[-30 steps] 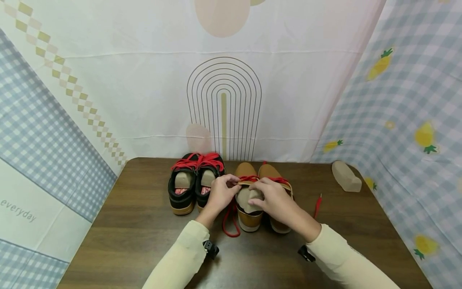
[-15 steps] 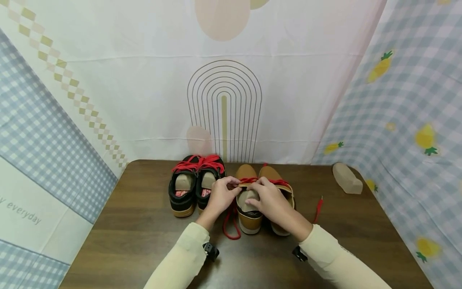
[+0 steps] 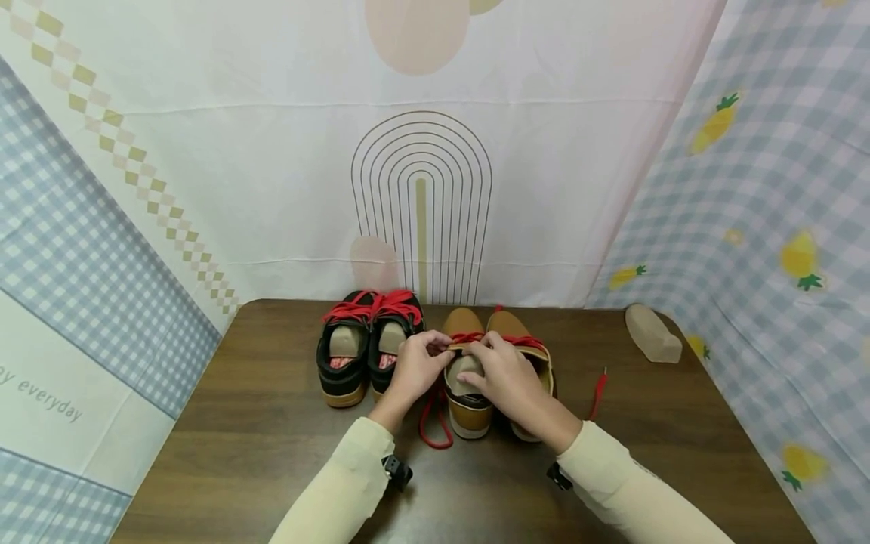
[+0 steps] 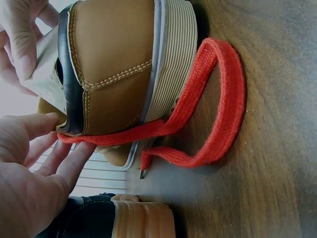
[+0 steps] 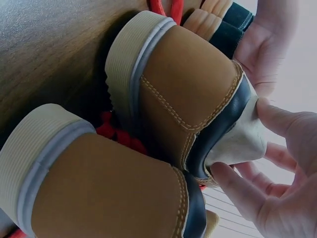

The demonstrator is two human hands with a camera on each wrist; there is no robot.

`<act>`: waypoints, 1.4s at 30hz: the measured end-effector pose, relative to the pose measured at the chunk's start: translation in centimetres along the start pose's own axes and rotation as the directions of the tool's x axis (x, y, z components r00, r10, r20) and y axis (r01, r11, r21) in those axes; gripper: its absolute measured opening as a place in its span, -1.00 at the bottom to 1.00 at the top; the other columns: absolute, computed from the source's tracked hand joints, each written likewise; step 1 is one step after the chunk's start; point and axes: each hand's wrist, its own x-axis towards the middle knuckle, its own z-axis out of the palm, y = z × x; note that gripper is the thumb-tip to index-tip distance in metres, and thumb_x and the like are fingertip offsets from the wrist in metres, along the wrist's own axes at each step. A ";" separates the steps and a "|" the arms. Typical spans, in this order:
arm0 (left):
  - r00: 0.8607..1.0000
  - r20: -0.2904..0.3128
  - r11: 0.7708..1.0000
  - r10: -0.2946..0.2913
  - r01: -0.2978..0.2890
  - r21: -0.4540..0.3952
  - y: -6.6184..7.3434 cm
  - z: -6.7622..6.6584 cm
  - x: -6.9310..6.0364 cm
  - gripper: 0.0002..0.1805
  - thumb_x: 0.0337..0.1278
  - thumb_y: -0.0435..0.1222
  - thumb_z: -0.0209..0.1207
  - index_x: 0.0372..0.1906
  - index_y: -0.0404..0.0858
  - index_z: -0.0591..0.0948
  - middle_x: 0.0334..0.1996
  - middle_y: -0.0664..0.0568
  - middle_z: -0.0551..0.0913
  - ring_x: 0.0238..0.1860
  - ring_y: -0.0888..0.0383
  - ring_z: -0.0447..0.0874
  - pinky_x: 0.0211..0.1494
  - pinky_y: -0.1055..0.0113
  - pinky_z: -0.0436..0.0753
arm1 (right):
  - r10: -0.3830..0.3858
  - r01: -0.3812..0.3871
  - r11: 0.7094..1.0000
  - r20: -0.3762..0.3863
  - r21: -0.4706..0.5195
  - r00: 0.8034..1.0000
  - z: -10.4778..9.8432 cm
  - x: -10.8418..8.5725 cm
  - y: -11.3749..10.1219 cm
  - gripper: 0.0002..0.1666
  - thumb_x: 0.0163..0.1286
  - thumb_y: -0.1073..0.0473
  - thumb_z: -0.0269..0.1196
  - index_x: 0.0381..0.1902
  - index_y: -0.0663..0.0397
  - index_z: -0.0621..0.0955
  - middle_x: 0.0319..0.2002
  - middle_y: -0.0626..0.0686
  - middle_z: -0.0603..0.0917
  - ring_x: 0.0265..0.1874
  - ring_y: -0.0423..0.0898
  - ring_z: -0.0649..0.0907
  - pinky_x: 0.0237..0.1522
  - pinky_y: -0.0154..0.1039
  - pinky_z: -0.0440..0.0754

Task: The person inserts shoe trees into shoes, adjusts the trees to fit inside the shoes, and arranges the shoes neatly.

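My left hand (image 3: 416, 370) pinches the upper edge of the left brown shoe (image 4: 114, 54) beside its lacing, thumb above and fingers beneath, close to the red lace (image 4: 223, 99). In that shoe's opening sits a beige moulded shoe insert (image 5: 242, 134), partly sticking out above the dark collar. My right hand (image 3: 510, 378) grips the insert between thumb and fingers, as the right wrist view shows. The right brown shoe (image 5: 109, 183) stands alongside, partly hidden by my right hand in the head view.
A pair of black shoes (image 3: 343, 385) with red laces stands left, with beige inserts inside. Another beige insert (image 3: 652, 334) lies at the table's back right corner. A loose lace end (image 3: 599, 393) lies right of the brown shoes. Patterned cloths hang behind the wooden table (image 3: 258, 423).
The insert has gone farther forward and down into the left brown shoe, with my right hand moving slightly forward and left. My left hand has stayed at the shoe's edge.
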 end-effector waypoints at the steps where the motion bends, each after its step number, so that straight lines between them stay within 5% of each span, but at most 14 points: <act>1: 1.000 -0.002 1.000 -0.001 0.001 -0.002 0.0 0.0 0.0 -0.86 0.20 -0.37 0.41 -0.15 -0.21 0.79 -0.30 -0.01 0.80 -0.26 0.10 0.75 -0.16 0.21 0.71 | -0.002 0.001 1.000 -0.005 -0.006 1.000 0.1 0.0 0.0 -0.54 0.22 -0.09 0.52 0.01 -0.03 0.73 -0.18 0.05 0.59 -0.40 -0.09 0.59 -0.35 -0.13 0.61; 8: 1.000 -0.008 1.000 0.008 -0.008 0.003 0.0 0.1 0.1 -0.86 0.19 -0.38 0.41 -0.15 -0.21 0.79 -0.31 0.00 0.80 -0.28 0.11 0.76 -0.18 0.23 0.70 | -0.014 0.011 0.998 -0.046 -0.058 0.999 0.6 -0.1 -0.1 -0.51 0.25 -0.12 0.50 0.03 -0.02 0.68 -0.16 0.08 0.59 -0.40 -0.04 0.63 -0.34 -0.07 0.67; 16: 1.000 0.001 1.000 0.013 -0.013 0.006 0.0 0.1 -0.1 -0.86 0.21 -0.35 0.40 -0.14 -0.20 0.79 -0.29 0.01 0.81 -0.25 0.11 0.76 -0.16 0.24 0.71 | -0.018 0.003 0.984 -0.080 -0.179 0.997 1.0 -0.1 -0.1 -0.43 0.22 -0.24 0.48 -0.02 -0.01 0.61 -0.20 0.06 0.59 -0.50 -0.02 0.64 -0.61 -0.08 0.60; 22: 1.000 -0.002 1.000 0.015 -0.015 0.000 0.0 0.0 0.0 -0.86 0.19 -0.36 0.41 -0.15 -0.21 0.79 -0.29 0.00 0.80 -0.25 0.09 0.76 -0.15 0.22 0.71 | -0.070 0.062 0.990 -0.064 -0.124 0.995 0.1 0.6 0.5 -0.47 0.14 -0.18 0.55 -0.09 0.01 0.65 -0.21 0.05 0.64 -0.29 0.04 0.63 -0.29 -0.05 0.68; 26: 1.000 -0.005 1.000 0.015 -0.016 -0.009 0.0 0.0 0.1 -0.87 0.18 -0.39 0.40 -0.16 -0.22 0.79 -0.31 -0.01 0.80 -0.26 0.08 0.76 -0.15 0.19 0.72 | -0.119 0.118 0.993 -0.015 -0.007 0.993 -0.7 1.6 1.4 -0.54 0.14 -0.06 0.58 -0.14 0.04 0.67 -0.17 0.05 0.62 -0.18 0.05 0.59 -0.12 -0.05 0.63; 32: 1.000 -0.001 1.000 0.022 -0.022 -0.013 -0.2 0.0 0.2 -0.87 0.19 -0.39 0.40 -0.16 -0.22 0.79 -0.30 -0.02 0.80 -0.25 0.07 0.77 -0.12 0.15 0.73 | -0.138 0.116 0.982 0.150 0.147 0.979 -1.5 3.0 2.5 -0.64 0.22 -0.01 0.54 -0.16 0.00 0.66 -0.16 -0.02 0.61 -0.20 -0.10 0.56 -0.13 -0.16 0.59; 42: 1.000 0.001 1.000 0.020 -0.020 -0.014 -0.2 0.1 0.2 -0.86 0.18 -0.40 0.40 -0.16 -0.23 0.79 -0.27 -0.03 0.81 -0.22 0.05 0.79 -0.11 0.15 0.74 | -0.122 0.073 0.980 0.267 0.186 0.956 -1.8 4.5 2.7 -0.61 0.18 0.01 0.56 -0.16 0.04 0.65 -0.22 -0.01 0.61 -0.21 -0.13 0.56 -0.13 -0.18 0.58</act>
